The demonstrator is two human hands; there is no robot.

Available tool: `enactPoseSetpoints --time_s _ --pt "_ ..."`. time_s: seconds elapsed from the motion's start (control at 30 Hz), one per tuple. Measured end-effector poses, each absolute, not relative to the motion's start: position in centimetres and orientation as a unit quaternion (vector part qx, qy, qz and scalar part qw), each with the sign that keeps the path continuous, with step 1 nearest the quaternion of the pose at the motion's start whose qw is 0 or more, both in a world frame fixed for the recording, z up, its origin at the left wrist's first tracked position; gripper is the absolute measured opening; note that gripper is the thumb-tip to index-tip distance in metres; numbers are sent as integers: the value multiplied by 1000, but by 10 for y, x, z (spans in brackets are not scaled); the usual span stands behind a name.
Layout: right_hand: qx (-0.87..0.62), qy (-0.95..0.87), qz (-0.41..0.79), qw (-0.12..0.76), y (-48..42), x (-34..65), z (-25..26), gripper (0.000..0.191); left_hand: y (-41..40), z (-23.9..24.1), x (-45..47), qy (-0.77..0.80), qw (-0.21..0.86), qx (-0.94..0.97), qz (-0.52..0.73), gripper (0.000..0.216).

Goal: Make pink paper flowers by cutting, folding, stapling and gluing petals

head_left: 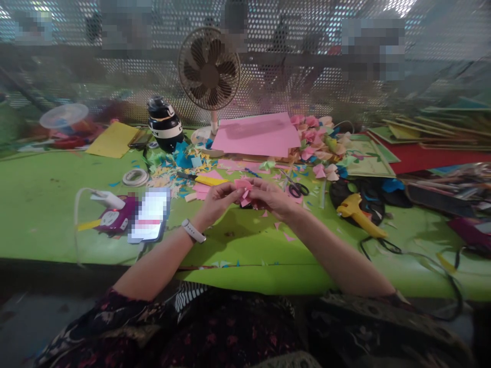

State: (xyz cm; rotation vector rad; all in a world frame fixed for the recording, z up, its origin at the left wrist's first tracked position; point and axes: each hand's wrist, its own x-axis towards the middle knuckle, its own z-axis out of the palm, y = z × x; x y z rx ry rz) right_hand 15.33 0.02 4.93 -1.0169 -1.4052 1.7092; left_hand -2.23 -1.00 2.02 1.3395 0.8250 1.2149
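Between my two hands, above the green table top (pixel 245 240), is a small pink paper flower (pixel 243 185) with folded petals. My left hand (pixel 218 202), with a white band on its wrist, pinches it from the left. The fingers of my right hand (pixel 270 197) close on its other side. Just behind my left hand lies a yellow cutter knife (pixel 209 180). Black-handled scissors (pixel 297 189) rest right of my right hand. Small pink paper scraps (pixel 286 234) are scattered below it.
Behind stand a fan (pixel 209 71) and a black bottle (pixel 165 125). Pink sheets (pixel 257 134) lie beside a heap of paper flowers (pixel 316 135). A phone (pixel 150 214) and purple power strip (pixel 117 217) are left; a yellow glue gun (pixel 358 212) with its cord is right.
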Motion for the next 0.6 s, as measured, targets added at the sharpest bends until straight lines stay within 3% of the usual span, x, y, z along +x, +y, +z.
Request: enactPoseSetpoints --time_s 0.37,0.6 --pt "-373 -545 662 354 0 154 49 37 -10 25 -21 360 534 563 518 51" --pt "-360 -615 593 375 0 159 53 34 -8 26 -25 363 531 587 491 51"
